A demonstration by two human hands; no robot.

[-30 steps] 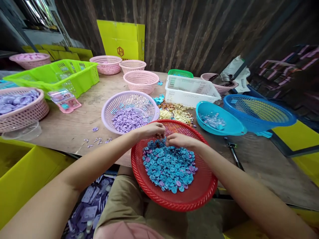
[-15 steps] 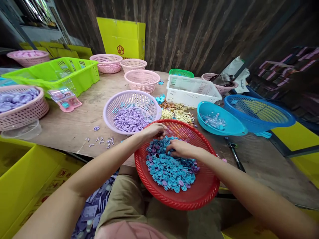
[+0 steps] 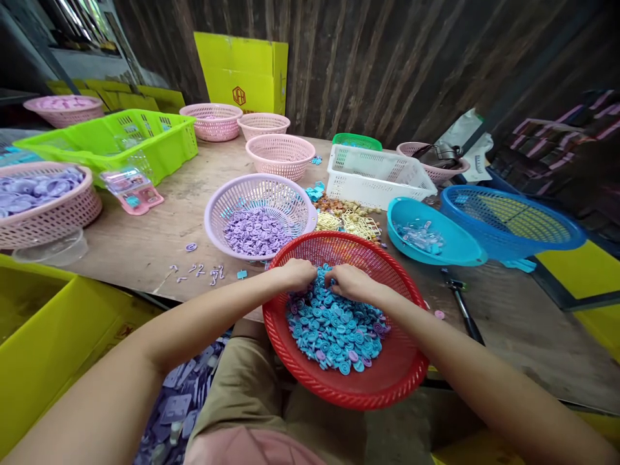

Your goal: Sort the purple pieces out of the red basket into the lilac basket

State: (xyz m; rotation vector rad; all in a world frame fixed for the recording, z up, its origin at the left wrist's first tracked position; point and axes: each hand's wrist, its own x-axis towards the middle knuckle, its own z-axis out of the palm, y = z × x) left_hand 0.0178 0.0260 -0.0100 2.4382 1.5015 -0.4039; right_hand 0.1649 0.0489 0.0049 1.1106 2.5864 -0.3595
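A red plastic basket (image 3: pixel 404 361) rests at the table's near edge, over my lap. A heap of small round turquoise swirl pieces (image 3: pixel 339 329), with some purple ones mixed in, fills its middle. My left hand (image 3: pixel 299 276) is closed and low at the heap's far left side; whatever its fingers hold is hidden. Beside it, my right hand (image 3: pixel 352 283) bends its fingers into the far part of the heap, closed, with the fingertips out of sight among the pieces. Just behind stands a lilac basket (image 3: pixel 213 223) holding similar purple swirl pieces (image 3: pixel 256 232).
Yellow frame-shaped pieces (image 3: pixel 358 225) lie behind the red basket. To the right are a turquoise bowl (image 3: pixel 465 253), a blue basket (image 3: pixel 557 239) and a black-handled tool (image 3: pixel 465 307). A white crate (image 3: pixel 378 184) and pink baskets (image 3: pixel 279 155) stand farther back. A green crate (image 3: pixel 165 155) sits left.
My left hand has moved down from above the basket's far left rim into the heap, beside my right hand. My right hand stays at the heap, with its fingers slightly shifted.
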